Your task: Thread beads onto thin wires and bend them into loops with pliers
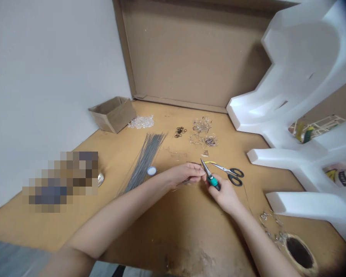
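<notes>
two bare hands work close together over a tan wood table (173,234). the left hand (187,174) is curled shut, w/ its fingers pinching sth thin, but it's too small to tell what. the right hand (223,196) grips pliers (211,181) w/ a green handle, & their silver tips point up & away, just beside the left hand's fingers.

scissors (229,172) w/ black handles lie on the table just past the pliers, nearly touching them. a long bunch of gray wires (144,161) lies to the left of the hands, w/ a small white round lid (151,171) right next to it. farther up are a heap of little black rings (179,132) & two messy piles of shiny wire bits (202,125) (204,140). a pile of clear beads (141,122) sits nr a small open cardboard box (113,114) in the corner.

more shiny bits (269,221) lie nr a round dark hole (300,252) in the table, down on the right. big white foam pieces (300,77) stand along the right side, & a flat cardboard sheet (196,50) stands at the back. a blurry patch (60,181) hides sth on the left, by a white wall (46,77).
</notes>
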`<state>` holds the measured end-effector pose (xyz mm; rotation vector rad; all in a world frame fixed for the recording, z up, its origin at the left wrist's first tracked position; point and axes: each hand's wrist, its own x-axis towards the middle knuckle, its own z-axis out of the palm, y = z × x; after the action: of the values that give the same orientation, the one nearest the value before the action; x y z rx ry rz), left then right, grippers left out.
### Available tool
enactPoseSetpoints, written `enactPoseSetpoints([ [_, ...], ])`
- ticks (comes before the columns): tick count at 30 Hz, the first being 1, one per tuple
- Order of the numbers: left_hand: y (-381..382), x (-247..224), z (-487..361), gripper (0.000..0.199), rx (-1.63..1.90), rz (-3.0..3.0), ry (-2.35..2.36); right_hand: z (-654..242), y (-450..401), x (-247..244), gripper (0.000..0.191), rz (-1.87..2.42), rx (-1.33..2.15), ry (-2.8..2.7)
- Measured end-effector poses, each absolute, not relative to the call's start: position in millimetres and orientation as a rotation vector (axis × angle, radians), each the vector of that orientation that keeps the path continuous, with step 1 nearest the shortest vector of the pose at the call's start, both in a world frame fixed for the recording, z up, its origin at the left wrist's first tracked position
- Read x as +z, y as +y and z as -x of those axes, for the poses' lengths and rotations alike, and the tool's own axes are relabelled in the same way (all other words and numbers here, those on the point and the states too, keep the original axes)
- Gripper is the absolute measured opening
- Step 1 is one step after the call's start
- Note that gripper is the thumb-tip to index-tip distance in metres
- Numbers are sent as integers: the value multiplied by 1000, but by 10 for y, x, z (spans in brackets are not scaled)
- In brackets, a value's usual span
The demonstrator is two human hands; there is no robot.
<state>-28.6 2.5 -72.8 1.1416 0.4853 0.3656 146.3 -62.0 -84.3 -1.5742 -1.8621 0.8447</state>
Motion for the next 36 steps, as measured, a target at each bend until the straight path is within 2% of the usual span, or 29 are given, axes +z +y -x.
enactPoseSetpoints([
  [5,-18,-638,255,27,444,-1312,547,-1533,-631,-766,24,1358,1151,-1792],
  [13,-161,-510,205,23,614,-1851,807,-1569,-643,-787,22,1403,1152,-1773],
  [20,-192,-540,201,23,648,-2070,938,-1510,-675,-728,11,1550,952,-1849],
  [28,-185,-534,219,22,638,-2026,919,-1485,-702,-772,5,1764,655,-1916],
  [36,-144,-574,228,21,643,-2002,915,-1433,-651,-827,13,1974,420,-1886],
])
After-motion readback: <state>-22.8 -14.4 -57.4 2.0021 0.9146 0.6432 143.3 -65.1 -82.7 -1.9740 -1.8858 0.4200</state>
